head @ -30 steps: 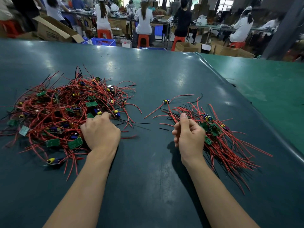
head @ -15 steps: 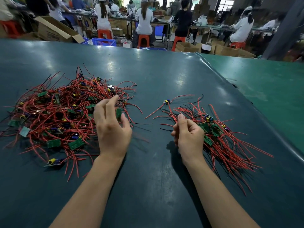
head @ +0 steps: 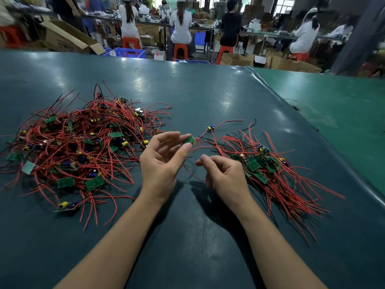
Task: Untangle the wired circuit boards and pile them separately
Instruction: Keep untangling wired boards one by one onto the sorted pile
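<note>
Left hand [head: 160, 163] pinched a board [head: 190, 139], wires trailing toward the loosely curled, empty right hand [head: 224, 174], nearer sorted pile [head: 270, 174].

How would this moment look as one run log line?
left hand: pinches circuit board | right hand: curled at its wires | tangled heap: left | sorted pile: right

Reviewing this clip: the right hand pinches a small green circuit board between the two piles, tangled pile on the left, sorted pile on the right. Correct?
Not quite. The head view shows the left hand pinching the small green circuit board, not the right hand. The rest holds: tangled pile on the left, sorted pile on the right.
</note>
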### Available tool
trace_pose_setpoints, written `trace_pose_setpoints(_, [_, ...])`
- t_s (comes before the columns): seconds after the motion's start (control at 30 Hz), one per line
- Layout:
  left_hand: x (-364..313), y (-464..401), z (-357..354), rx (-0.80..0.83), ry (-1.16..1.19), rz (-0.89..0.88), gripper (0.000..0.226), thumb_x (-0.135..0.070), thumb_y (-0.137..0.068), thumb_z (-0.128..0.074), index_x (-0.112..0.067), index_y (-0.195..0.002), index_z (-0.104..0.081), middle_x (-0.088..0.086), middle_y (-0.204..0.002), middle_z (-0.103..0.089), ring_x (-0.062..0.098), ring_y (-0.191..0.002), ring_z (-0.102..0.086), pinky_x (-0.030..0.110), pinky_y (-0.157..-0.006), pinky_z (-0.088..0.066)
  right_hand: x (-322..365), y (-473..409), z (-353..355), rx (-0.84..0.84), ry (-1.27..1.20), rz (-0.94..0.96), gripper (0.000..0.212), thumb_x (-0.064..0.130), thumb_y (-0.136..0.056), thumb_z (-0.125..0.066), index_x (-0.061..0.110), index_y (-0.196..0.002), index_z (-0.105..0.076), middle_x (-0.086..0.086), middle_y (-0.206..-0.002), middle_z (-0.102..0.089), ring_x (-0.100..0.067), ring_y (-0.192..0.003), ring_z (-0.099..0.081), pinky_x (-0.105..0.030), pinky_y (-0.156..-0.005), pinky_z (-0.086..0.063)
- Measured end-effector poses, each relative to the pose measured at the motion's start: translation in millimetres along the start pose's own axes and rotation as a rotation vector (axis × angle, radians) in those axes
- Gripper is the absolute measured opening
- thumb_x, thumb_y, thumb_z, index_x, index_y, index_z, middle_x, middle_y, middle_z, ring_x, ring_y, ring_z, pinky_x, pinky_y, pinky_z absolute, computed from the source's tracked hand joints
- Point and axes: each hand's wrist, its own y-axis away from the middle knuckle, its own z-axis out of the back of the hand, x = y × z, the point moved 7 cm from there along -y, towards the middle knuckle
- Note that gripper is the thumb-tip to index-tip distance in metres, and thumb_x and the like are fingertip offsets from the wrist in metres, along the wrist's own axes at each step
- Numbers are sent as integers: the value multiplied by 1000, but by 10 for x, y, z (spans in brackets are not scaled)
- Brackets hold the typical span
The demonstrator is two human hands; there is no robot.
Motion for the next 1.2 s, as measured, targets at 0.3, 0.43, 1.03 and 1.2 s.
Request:
trace_pose_setpoints(0.3, [249, 21, -85, 8, 474, 536, 24, -7, -71, -67, -12, -95, -64, 3, -78, -71, 11, -64, -67, 16, -56, -53, -8, -11, -26, 42, -371, -132, 38, 45, -81, -60, 18, -104, -74, -4, -48, -48, -5, -34, -41, -14, -37, -27])
trace_pose_setpoints(0.43, [301, 111, -172, 163, 386, 651, 31, -10, -67, -70, -10, -98, -67, 3, -78, -69, 9, -60, -64, 14, -48, -50, -33, -39, 56, -35, -435, -161, 34, 49, -77, -65, 24, -97, -77, 4, -45, -41, -6, -37, -34, -18, -41, -18])
trace_pose_setpoints(1.03, [320, 179, -240, 360, 525, 798, 33, -4, -76, -60, -9, -104, -77, 4, -97, -74, 10, -72, -69, 19, -58, -56, -63, -66, 93, -71, -846, -313, 10, 13, -77, -66, 13, -79, -76, -3, -76, -73, -11, -56, -66, -17, -45, -49])
trace_pose_setpoints(1.2, [414, 201, -282, 403, 330, 722, 32, -7, -77, -69, -15, -107, -75, 2, -93, -70, 11, -73, -67, 23, -60, -55, -75, -76, 111, -99, -900, -329, 11, 6, -73, -68, 11, -80, -75, -10, -78, -74, -14, -59, -69, -18, -54, -55])
